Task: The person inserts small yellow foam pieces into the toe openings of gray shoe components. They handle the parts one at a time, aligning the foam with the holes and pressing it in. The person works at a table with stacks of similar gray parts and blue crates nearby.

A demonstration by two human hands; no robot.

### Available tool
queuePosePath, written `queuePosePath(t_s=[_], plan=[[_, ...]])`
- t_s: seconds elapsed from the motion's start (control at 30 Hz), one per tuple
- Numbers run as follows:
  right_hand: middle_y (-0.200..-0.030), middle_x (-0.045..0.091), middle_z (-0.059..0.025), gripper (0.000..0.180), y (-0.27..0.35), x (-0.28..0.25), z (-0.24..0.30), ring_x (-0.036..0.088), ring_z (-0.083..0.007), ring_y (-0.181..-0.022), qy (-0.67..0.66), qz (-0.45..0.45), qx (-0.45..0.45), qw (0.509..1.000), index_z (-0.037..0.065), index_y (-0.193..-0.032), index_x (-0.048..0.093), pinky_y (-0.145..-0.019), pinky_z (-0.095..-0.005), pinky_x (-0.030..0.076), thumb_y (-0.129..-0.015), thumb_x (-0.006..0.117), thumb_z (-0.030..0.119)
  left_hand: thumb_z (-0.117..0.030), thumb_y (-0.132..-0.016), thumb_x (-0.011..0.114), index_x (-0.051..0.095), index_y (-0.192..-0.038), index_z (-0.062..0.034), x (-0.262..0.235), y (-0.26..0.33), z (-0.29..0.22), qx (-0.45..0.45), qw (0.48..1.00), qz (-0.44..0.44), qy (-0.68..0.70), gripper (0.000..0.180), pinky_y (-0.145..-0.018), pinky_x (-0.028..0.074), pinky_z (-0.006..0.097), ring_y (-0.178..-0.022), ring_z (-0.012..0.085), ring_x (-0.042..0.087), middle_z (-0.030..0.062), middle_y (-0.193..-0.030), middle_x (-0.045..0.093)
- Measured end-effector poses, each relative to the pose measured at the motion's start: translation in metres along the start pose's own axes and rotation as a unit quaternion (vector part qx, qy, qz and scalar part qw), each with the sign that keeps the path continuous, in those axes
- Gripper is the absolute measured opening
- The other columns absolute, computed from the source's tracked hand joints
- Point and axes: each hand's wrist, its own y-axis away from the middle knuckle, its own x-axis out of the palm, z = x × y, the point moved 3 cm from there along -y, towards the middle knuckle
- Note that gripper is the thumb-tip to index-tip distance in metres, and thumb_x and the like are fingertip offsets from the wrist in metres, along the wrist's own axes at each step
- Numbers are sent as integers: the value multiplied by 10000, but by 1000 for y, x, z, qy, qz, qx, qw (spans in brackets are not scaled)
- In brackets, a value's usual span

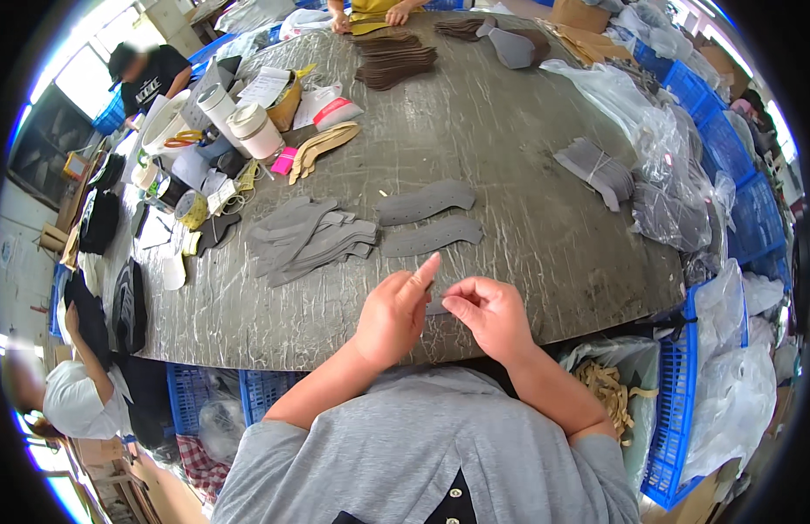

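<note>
At the table's near edge, my left hand [394, 316] has its index finger stretched forward and the other fingers curled in. A small dark bit shows by its fingertips, too small to name. My right hand [489, 316] is beside it, thumb and index finger pinched together; what they pinch is too small to make out. Between the hands shows part of a grey piece [435, 306], mostly hidden by the left hand. Just beyond lie two curved grey pieces with small holes, a nearer one [431, 237] and a farther one [427, 203]. A loose pile of grey pieces [309, 237] is left of them.
A tied grey bundle [595, 170] lies at right beside clear plastic bags [671, 175]. Brown stacked pieces [394, 61] are at the far side, near another person's hands. Containers, tape and papers crowd the left. Blue crates [671, 410] flank the table [544, 227].
</note>
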Motion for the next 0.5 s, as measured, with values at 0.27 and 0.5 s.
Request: queuePosePath(t_s=[0.27,0.5], plan=[[-774,662,-13,114,-5,0,-3,563,-65,-679,-133,45,84,987,-14,-897,688,-607,-229,463,-916,688,98,51,-695,645,498,-1398,-39,5,-2,-15,52,995,38,-79,723,-601,510,410,-708,296,588,93,-791,569],[-762,646,-14,63,-6,-1,-14,531,-59,-643,-202,77,119,969,-6,-898,689,-581,-215,427,-881,691,54,124,-770,576,482,-1409,-12,10,7,-10,15,997,56,46,660,-661,509,369,-735,291,611,137,-849,607]])
